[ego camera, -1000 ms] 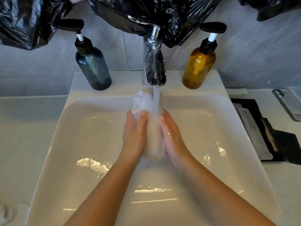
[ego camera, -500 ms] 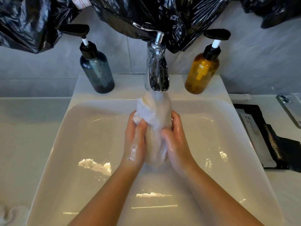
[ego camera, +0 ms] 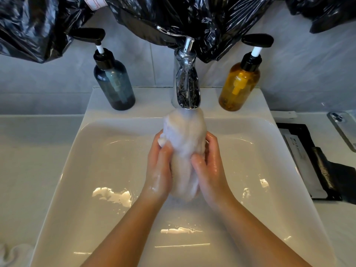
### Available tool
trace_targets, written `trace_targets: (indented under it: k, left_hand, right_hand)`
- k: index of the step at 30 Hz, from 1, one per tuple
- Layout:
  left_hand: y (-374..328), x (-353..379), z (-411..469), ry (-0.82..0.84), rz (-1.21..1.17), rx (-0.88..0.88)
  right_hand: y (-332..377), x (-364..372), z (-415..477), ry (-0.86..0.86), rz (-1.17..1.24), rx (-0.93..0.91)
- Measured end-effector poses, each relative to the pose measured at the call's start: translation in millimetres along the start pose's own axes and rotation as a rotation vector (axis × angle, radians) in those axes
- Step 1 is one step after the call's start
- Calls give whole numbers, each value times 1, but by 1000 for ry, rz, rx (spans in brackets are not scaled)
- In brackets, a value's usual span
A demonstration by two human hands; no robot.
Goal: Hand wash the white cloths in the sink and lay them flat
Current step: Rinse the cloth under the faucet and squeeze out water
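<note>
Far-left corner: a white crumpled thing (ego camera: 11, 253) lies on the worktop (ego camera: 28, 151). I think it is another cloth, but I cannot tell if it is washed.
Left hand (ego camera: 159, 170): wet and a bit soapy, its fingers (ego camera: 157, 143) curled round the left side of the cloth.
Cloth (ego camera: 185, 147): bunched into a fat roll and held up over the middle of the sink (ego camera: 107, 160), not lying in it.
Tap (ego camera: 186, 81): on, and the water lands right on the top end of the cloth.
Right hand (ego camera: 212, 166): curled round the right side of the cloth, thumb pressed into the front.
Job now: rinsing and squeezing the cloth under the water, I think.
Do it well: squeeze from the top down so the soapy water runs out at the bottom. Turn the roll so every side gets the water. Open the folds a little, as soap can hide inside. Hold it low over the sink so it does not splash the worktop.
Long way: the roll runs from the tap toward the person, with its far end at the spout and its near end by the wrists.
Tilt: the far end looks higher than the near end, so water should run down along it.
Later: it must be opened out to lie flat.
</note>
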State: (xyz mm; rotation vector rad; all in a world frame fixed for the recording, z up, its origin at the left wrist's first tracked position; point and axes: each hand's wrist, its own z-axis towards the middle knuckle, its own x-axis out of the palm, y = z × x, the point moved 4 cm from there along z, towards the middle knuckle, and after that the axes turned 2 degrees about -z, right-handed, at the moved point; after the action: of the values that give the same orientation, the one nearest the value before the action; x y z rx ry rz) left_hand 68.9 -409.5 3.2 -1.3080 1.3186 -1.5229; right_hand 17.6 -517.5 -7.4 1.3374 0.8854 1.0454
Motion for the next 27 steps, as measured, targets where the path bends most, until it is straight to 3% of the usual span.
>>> trace_targets:
  k: [3, 7, 11, 15, 18, 21, 23, 24, 27]
  left_hand:
    - [4, -1, 0, 5, -227, -262]
    - [9, 2, 0, 50, -252, -338]
    - [20, -4, 7, -36, -59, -269]
    - [10, 4, 3, 5, 133, -2]
    - [5, 8, -1, 0, 213, 67]
    - [13, -8, 5, -127, 61, -110]
    - [14, -8, 5, -56, -259, -313]
    - [10, -5, 2, 1, -301, -333]
    - [11, 1, 3, 12, -144, -265]
  right_hand:
    - [-2, 0, 2, 15, -44, 45]
    - [-9, 7, 4, 127, 39, 175]
    - [-15, 5, 1, 86, 106, 212]
    - [-13, 2, 0, -115, -159, 183]
    - [-15, 0, 1, -76, -199, 111]
    - [-9, -6, 5, 25, -79, 31]
    - [-6, -13, 12, 11, -19, 29]
    - [-7, -15, 14, -5, -6, 45]
    - [-15, -9, 14, 2, 73, 204]
